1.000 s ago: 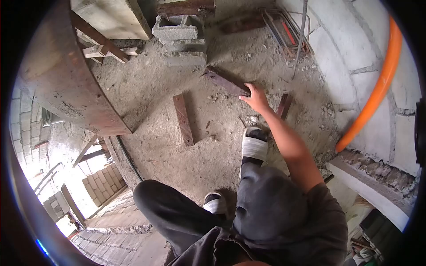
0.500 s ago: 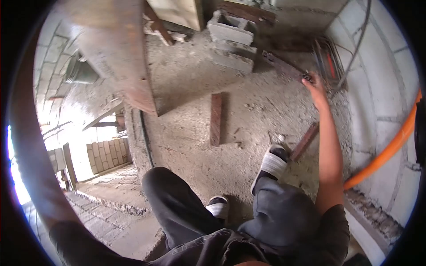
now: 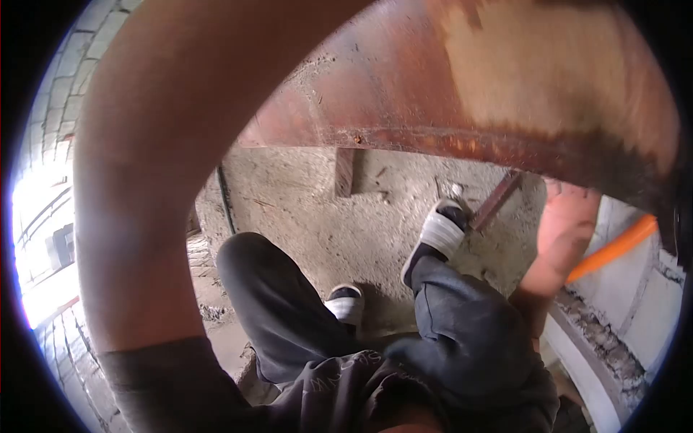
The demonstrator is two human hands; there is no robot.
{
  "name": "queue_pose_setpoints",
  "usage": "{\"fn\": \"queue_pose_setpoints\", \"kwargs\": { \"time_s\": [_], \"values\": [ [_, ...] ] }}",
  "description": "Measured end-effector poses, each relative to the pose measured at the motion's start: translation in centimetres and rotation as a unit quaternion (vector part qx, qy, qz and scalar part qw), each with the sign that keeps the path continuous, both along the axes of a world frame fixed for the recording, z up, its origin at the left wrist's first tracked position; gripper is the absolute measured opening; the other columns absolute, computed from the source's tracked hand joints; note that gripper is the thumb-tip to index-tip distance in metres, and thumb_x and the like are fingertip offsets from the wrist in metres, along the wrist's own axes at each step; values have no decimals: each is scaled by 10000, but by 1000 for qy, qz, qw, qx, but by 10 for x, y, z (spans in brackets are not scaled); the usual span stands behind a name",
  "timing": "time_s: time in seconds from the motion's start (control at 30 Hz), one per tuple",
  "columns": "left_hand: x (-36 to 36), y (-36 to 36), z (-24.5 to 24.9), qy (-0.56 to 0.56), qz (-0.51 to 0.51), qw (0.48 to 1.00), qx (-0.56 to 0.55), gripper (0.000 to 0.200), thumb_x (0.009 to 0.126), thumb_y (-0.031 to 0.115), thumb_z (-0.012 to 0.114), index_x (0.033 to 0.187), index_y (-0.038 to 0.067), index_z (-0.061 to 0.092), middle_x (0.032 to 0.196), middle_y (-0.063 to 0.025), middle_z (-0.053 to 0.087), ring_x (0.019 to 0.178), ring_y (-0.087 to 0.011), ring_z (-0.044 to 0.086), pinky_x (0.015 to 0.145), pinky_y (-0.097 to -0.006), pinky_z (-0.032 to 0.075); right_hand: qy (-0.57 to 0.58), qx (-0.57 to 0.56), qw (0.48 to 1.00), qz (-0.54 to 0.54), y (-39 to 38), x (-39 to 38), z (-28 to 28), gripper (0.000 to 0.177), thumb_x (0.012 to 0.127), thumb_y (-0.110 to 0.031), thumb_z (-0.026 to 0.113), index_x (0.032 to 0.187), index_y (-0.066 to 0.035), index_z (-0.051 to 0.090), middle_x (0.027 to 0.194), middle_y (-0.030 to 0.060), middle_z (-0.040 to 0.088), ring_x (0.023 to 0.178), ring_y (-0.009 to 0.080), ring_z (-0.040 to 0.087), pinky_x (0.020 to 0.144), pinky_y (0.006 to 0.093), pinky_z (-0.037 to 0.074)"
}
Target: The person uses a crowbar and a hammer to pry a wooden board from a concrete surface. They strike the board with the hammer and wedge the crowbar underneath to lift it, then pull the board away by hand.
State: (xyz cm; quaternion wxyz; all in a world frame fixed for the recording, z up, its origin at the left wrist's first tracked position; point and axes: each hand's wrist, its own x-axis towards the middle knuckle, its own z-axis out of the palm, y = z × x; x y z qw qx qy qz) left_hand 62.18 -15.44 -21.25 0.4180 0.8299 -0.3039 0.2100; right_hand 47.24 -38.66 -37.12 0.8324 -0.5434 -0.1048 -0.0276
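A large reddish-brown wooden board [image 3: 404,86] spans the upper part of the view, tilted, with a paler bare patch and a dark stained lower edge. My left arm reaches up and over its left part, and my left hand is beyond the frame. Close against the board's lower right edge is my right hand [image 3: 570,209]; its fingers are hidden at the board, so their grip does not show. On the floor below, a short wooden block [image 3: 346,173] is partly covered by the board. Another wooden piece [image 3: 497,200] lies beside my right foot.
Rough concrete floor [image 3: 289,195] with small debris stretches under the board. An orange pipe [image 3: 613,249] runs along the block wall [image 3: 613,289] at right. A dark cable [image 3: 227,202] lies at left, near a step down to paving.
The board has swung from the upper left across the view, covering the concrete blocks. My right hand has come nearer, and the dark wooden piece it held is out of sight.
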Motion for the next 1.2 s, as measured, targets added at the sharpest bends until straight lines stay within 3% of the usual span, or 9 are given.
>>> {"fn": "queue_pose_setpoints", "kwargs": {
  "time_s": [0.1,0.2,0.47,0.57,0.8,0.9,0.97,1.03,1.2],
  "values": [
    [-3,-58,-48,70,-96,993,-12,356,927,328,642,1024,-10,694,977,-170,703,858,-318,677,770,-403,537,132,42,988,-64,-38,-34,-48,399,960,-176,593,1329,-46,514,1282,56,592,1159,222,560,974,434,450],
    [-2,-126,-105,164,-126,976,70,448,923,416,597,1132,24,647,995,-178,690,929,-326,657,850,-431,506,218,73,965,-125,-60,-70,-94,231,977,-150,580,1206,-167,599,1150,-38,636,1060,96,578,878,335,462],
    [-15,-187,-285,206,-104,956,182,601,905,502,573,1279,32,536,1242,-202,585,1107,-385,594,912,-478,492,358,111,909,-184,-96,-118,-212,295,951,-143,618,1237,-104,555,1201,30,627,1100,184,597,958,407,461],
    [-43,-155,-289,329,-125,915,196,639,913,486,566,1337,14,488,1370,-205,492,1182,-385,549,984,-478,456,386,170,884,-200,-85,-129,-237,299,940,-168,644,1198,-57,542,1174,74,622,1100,232,595,995,415,446],
    [-79,-90,-346,291,-48,907,300,558,911,390,588,1319,18,504,1350,-180,512,1274,-345,464,1079,-425,373,464,183,843,-202,-90,-140,-281,415,948,-211,639,1226,58,492,1216,147,590,1165,287,570,1026,443,447],
    [-88,-82,-365,264,-17,918,295,519,891,333,617,1300,29,518,1347,-164,507,1291,-329,440,1073,-434,373,486,130,859,-93,-117,-146,-272,395,957,-280,619,1146,62,563,1096,160,647,1062,261,631,908,406,500],
    [-96,-78,-383,240,-17,922,304,525,895,366,617,1288,29,529,1327,-166,517,1274,-344,449,1064,-441,377,517,-273,811,8,-133,-156,-240,396,942,-346,614,1004,44,643,928,154,682,938,241,672,772,381,515],
    [-99,-77,-387,219,-10,924,314,534,899,398,618,1277,29,539,1307,-168,526,1257,-358,458,1054,-448,381,487,-422,755,-119,-144,-184,-217,392,908,-360,633,876,28,676,814,139,685,830,262,681,707,398,514],
    [-76,-77,-385,209,90,905,359,550,918,423,578,1303,36,511,1328,-147,507,1274,-334,449,1076,-466,351,386,-623,599,-322,-181,-315,-268,463,863,-328,714,1130,25,582,1008,173,629,957,313,620,839,388,478]
  ]
}}
